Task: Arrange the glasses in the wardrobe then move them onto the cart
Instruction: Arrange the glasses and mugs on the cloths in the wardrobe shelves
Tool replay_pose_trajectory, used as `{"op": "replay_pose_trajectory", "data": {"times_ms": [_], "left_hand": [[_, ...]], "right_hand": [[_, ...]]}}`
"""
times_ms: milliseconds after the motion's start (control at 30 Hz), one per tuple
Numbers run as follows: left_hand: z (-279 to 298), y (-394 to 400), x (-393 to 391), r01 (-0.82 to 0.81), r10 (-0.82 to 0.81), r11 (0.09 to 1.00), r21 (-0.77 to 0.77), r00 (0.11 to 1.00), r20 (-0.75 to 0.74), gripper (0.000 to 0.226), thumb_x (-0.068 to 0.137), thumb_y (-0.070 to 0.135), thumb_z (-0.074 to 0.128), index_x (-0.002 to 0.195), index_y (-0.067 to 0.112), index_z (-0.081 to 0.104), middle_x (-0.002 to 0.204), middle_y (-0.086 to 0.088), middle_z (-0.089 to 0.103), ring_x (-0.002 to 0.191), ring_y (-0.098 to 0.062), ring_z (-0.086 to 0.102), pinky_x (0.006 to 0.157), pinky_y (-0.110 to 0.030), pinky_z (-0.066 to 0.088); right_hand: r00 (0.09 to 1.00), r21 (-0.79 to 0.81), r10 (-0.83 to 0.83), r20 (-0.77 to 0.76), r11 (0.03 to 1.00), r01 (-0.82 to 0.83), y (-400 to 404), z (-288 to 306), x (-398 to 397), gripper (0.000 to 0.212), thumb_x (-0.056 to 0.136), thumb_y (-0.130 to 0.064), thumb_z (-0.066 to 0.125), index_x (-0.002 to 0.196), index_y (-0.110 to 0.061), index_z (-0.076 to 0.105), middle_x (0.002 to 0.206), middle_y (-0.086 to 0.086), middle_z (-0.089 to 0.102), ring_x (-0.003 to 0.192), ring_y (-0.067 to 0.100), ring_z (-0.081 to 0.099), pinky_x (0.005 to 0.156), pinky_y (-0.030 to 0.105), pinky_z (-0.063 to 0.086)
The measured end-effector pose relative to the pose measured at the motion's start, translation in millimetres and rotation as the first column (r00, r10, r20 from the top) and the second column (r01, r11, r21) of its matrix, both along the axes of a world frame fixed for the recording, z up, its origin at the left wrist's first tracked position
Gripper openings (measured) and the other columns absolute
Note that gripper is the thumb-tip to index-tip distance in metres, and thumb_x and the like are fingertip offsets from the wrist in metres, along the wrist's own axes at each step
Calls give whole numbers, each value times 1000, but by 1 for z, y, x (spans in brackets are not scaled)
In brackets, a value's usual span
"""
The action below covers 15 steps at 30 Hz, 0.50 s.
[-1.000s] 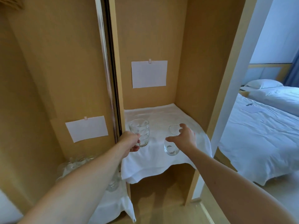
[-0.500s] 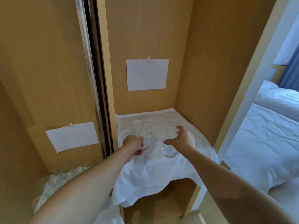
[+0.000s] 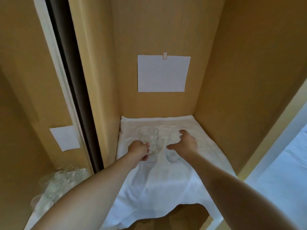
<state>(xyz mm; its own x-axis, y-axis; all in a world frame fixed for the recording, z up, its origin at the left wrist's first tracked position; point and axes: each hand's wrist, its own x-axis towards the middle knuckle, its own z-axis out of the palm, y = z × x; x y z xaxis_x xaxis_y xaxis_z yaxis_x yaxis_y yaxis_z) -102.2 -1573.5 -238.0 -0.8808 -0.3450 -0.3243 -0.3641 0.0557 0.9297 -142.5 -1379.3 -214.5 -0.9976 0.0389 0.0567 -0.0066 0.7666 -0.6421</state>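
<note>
So nearest, bottom left, there's a bunch of spare glasses (image 3: pixel 58 183) on a lower cloth. Further in, on the shelf cloth (image 3: pixel 166 180), left hand (image 3: pixel 138 151) is curled round the ribbed glass (image 3: pixel 148 141), which stands upright. Right hand (image 3: pixel 184 145) grips the round glass (image 3: pixel 172 146) from its right side, fingers over the rim. Paper (image 3: pixel 163 73) behind. Since a second ago both hands pushed deeper toward the back wall.

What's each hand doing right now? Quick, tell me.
Left hand: grips the mug.
Right hand: curled round the tumbler.
</note>
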Motion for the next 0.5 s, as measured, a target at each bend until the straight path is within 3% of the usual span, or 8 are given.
{"op": "replay_pose_trajectory", "data": {"times_ms": [200, 300, 367, 500], "left_hand": [[-11, 13, -32, -150, 147, 987, 59, 988, 49, 18, 100, 13, 62, 83, 13, 56, 93, -15, 62, 72, -27, 54, 64, -35, 53], [-16, 22, -42, -232, 225, 968, 97, 971, 79, 8, 101, 14, 61, 107, 9, 59, 100, -16, 63, 72, -25, 56, 64, -33, 55], [-20, 27, -48, -270, 259, 955, 122, 961, 97, 27, 101, 14, 61, 126, 5, 55, 100, -16, 63, 72, -25, 56, 64, -33, 55], [-33, 31, -57, -334, 326, 937, 100, 941, 94, 39, 100, 19, 64, 131, -2, 57, 98, -14, 65, 73, -24, 58, 78, -38, 58]], "right_hand": [[991, -52, 132, -23, 990, -133, 3, -12, -64, 103, 60, -45, 95, 146, -18, 45, 133, 5, 64, 122, 26, 61, 98, 36, 49], [980, -68, 195, -27, 978, -196, 4, -21, -91, 102, 60, -43, 95, 146, -19, 45, 133, 5, 64, 122, 26, 61, 97, 35, 48], [974, -88, 225, -21, 970, -226, 4, -27, -105, 101, 60, -42, 95, 146, -20, 46, 133, 4, 64, 122, 26, 61, 97, 34, 48], [959, -151, 281, -37, 947, -283, 2, -43, -127, 102, 63, -44, 93, 148, -22, 42, 137, 0, 60, 125, 24, 58, 99, 33, 44]]}}
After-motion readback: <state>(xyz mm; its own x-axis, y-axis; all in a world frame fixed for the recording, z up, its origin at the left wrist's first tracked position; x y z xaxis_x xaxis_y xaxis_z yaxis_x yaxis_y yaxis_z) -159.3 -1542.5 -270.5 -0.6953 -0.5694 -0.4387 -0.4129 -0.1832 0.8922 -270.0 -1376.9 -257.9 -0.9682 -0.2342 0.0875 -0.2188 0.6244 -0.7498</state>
